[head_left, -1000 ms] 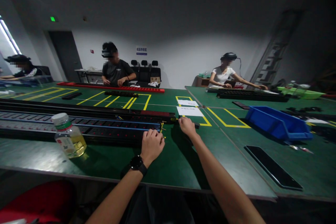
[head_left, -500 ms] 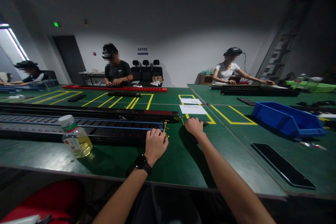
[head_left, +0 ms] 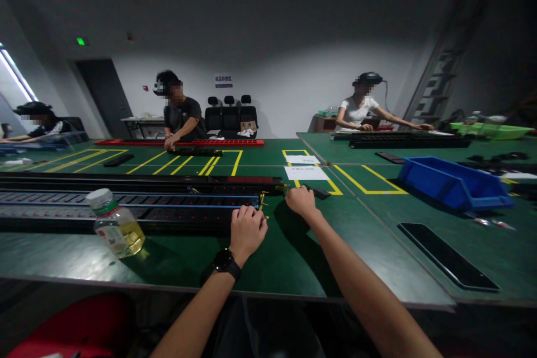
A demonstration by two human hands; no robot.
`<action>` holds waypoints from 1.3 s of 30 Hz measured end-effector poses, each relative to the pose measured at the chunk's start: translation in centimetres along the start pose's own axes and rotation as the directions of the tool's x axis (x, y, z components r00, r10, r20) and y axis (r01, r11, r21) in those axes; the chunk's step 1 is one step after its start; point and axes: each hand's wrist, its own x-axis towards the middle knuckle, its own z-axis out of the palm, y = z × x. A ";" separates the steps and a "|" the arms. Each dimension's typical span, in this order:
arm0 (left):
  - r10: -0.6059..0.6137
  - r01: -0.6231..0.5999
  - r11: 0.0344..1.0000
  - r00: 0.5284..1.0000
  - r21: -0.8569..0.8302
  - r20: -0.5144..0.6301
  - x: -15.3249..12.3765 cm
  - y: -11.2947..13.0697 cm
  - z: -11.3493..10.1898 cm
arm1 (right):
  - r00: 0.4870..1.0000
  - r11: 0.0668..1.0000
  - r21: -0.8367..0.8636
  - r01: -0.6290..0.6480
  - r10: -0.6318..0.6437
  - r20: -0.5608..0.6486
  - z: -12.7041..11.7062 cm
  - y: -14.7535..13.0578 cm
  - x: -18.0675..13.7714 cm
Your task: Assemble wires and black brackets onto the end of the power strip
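A long black strip with blue wires and rows of sockets [head_left: 138, 205] lies across the green table [head_left: 293, 251] in front of me. My left hand [head_left: 247, 230], with a black watch on the wrist, is curled over the strip's right end. My right hand [head_left: 300, 201] is closed just past that end, by yellow wire tips [head_left: 263, 199] and a small black part [head_left: 321, 193]. What its fingers pinch is too small to make out.
A plastic bottle of yellow liquid [head_left: 114, 224] stands at the left front. A blue bin [head_left: 453, 183] and a flat black plate [head_left: 447, 255] lie to the right. White paper sheets [head_left: 305, 173] sit in a yellow-taped box. Three people work at tables behind.
Both hands stay at the strip's right end. The view has shifted slightly. The person in black across the table has stretched an arm out to the black strip in front of them.
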 end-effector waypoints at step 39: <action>-0.010 0.011 1.000 1.000 -0.018 0.016 0.0 0.1 0.0 | 0.963 0.981 0.179 0.075 -0.024 -0.270 0.0 -2.9 0.5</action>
